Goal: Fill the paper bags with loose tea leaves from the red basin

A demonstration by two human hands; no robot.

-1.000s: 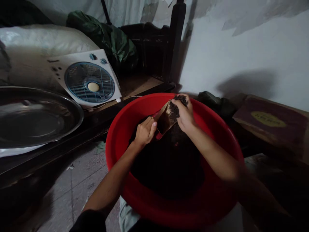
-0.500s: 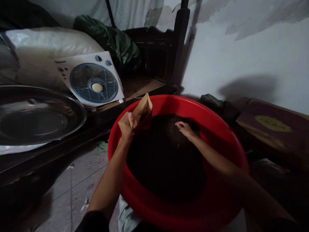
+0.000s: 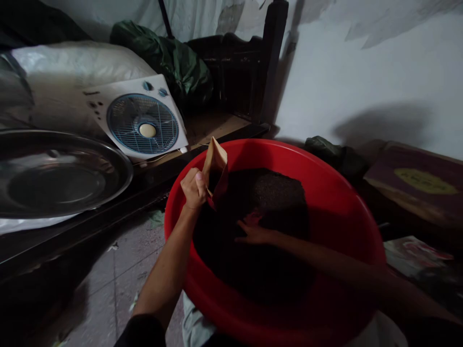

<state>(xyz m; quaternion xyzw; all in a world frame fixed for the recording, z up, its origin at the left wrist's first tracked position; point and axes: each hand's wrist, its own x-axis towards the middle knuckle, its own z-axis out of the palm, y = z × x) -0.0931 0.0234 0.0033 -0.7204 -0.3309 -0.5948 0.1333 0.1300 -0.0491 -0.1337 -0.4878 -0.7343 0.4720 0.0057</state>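
Observation:
My left hand [image 3: 194, 188] is closed on the side of a brown paper bag [image 3: 219, 161], holding it upright with its mouth open over the left part of a big red plastic tub [image 3: 340, 197]. A dark, loose, fine-grained material [image 3: 277, 190] covers the tub's bottom. Low over that material, in deep shadow, is my right hand [image 3: 253, 234], its fingers spread and pointing left. Beside its fingers lies a small reddish thing [image 3: 255, 217], too dim to name. Whether the fingertips touch the material or this thing is unclear.
To the left stand a white box fan [image 3: 147, 118] and a wide steel basin [image 3: 119, 185] on a dark ledge. Behind them lie a large pale sack [image 3: 79, 62] and a green bundle [image 3: 177, 67]. A purple cardboard box [image 3: 415, 176] sits at the right by the wall.
My right hand has moved left and toward me, lower in the tub, and its fingers have spread. The paper bag's mouth has turned more toward me. A reddish thing now shows near my right hand.

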